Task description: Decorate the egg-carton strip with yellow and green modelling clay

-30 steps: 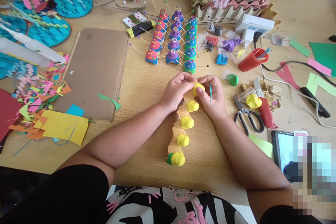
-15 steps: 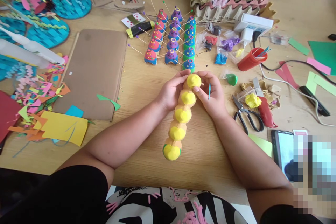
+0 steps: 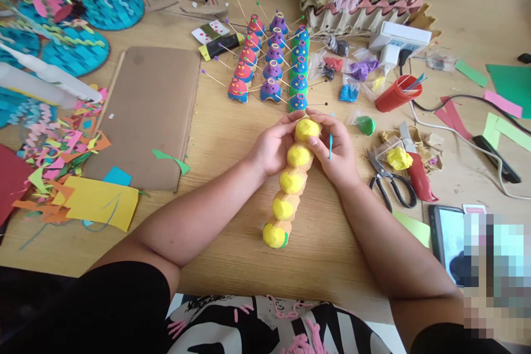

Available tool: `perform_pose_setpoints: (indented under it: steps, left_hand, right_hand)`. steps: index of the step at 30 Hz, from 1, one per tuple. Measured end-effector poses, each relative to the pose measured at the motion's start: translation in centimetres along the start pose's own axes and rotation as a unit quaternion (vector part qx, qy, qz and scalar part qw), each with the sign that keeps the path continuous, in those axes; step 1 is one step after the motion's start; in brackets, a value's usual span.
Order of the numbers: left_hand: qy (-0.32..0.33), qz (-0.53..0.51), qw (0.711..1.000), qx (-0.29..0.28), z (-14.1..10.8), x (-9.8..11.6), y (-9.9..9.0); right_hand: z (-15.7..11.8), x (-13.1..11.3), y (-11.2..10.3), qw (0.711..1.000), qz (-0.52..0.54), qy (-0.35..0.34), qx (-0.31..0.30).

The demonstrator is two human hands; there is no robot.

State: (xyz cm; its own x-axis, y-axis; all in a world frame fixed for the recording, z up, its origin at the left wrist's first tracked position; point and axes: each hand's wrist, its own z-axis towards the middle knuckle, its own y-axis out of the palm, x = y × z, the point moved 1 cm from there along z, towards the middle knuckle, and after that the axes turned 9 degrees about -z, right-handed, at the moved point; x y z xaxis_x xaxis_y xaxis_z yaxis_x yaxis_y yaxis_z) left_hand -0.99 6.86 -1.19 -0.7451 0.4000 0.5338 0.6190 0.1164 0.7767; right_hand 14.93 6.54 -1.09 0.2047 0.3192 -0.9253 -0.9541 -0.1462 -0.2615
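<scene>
1. Lying flat, the card is being set well apart from the strip by bare table, where sideways room is being offered.
2. The strip's far end is being pinched from the left by the left hand.
3. The strip is being held between both hands, slanted toward the table's near edge. It is being judged light, fairly stiff lengthwise, but crushable; its clay seems soft, so bare sides are being preferred for gripping.
4. Forward room is being limited by the green row.
5. The right side is being clamped by the right hand, a blue stick being tucked against it.
6. Sharp edges are being presented by scissors.
</scene>
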Motion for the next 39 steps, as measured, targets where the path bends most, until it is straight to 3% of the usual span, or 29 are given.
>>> perform_pose_setpoints:
  steps: [14,25,39]
  left_hand:
    - [0.007,-0.031,0.999,-0.004,0.0,-0.6,0.0]
    - [-0.005,-0.060,0.997,0.041,0.1,-0.7,0.2]
    - [0.007,-0.002,1.000,0.006,0.3,-0.7,-0.6]
  right_hand:
    - [-0.1,0.6,0.4,0.999,0.038,0.021,-0.002]
    - [-0.1,0.9,0.4,0.995,0.076,0.057,-0.015]
    - [0.1,1.5,0.4,0.996,0.045,0.076,0.015]
